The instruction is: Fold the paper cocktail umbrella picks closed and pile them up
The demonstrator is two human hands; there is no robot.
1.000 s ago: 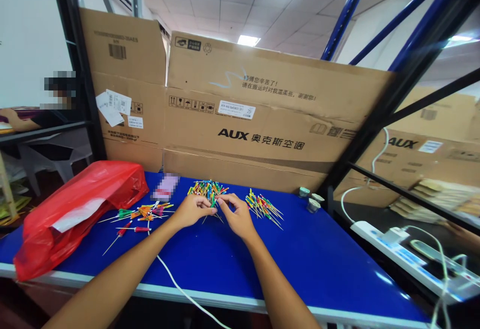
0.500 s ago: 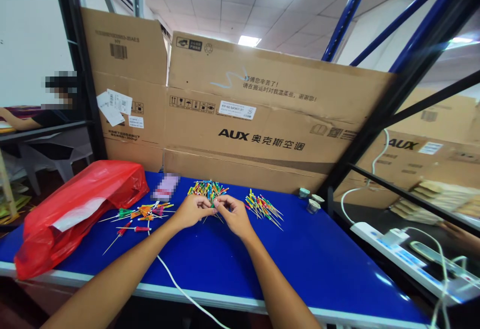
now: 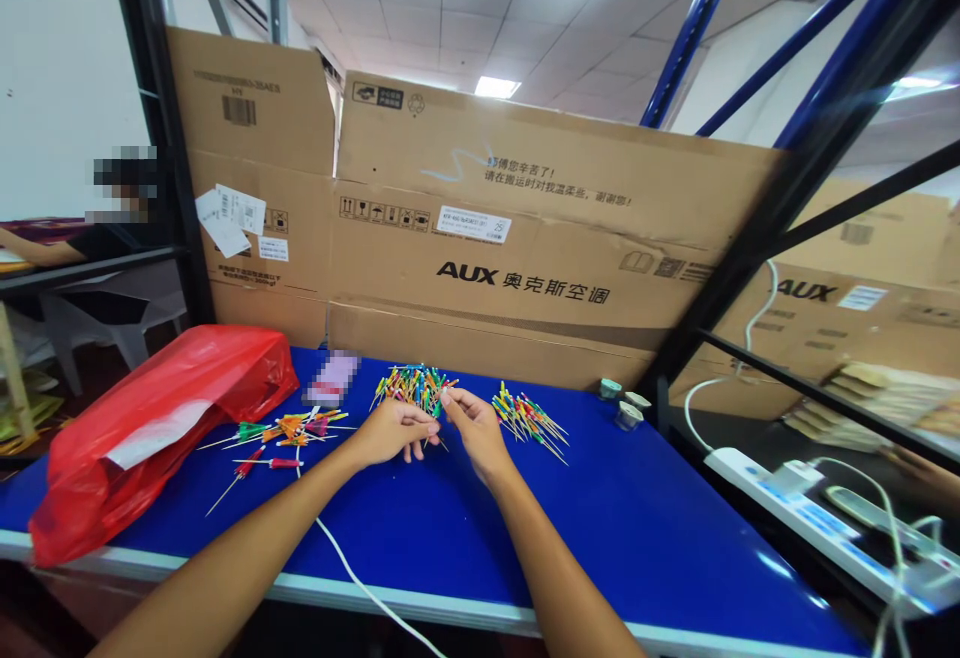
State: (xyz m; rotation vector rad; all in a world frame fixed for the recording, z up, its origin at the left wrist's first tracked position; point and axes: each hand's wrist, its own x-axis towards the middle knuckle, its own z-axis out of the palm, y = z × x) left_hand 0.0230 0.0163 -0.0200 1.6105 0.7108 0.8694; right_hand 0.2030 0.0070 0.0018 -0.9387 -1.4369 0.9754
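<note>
My left hand [image 3: 394,430] is closed, thumb against the index finger, just in front of a heap of folded paper cocktail umbrellas [image 3: 411,383]. What it pinches, if anything, is too small to make out. Close beside it, my right hand [image 3: 476,428] pinches a small green cocktail umbrella [image 3: 438,405] by its tip; its stick is mostly hidden. To the right lies a second pile of folded umbrellas [image 3: 525,415], their sticks pointing toward the front right. More umbrellas [image 3: 289,428], some partly opened in orange, green and pink, are scattered to the left.
A red plastic bag [image 3: 172,408] covers the table's left side, and a pixelated pink item [image 3: 334,378] lies near it. A white cable [image 3: 352,563] crosses the front edge. Small cups [image 3: 628,416] stand at the back right. Cardboard [image 3: 487,248] walls off the back; a power strip [image 3: 795,518] sits rightward.
My hands have moved slightly apart, the right one a little up and to the right. The fingers of my left hand now show more below its pinch.
</note>
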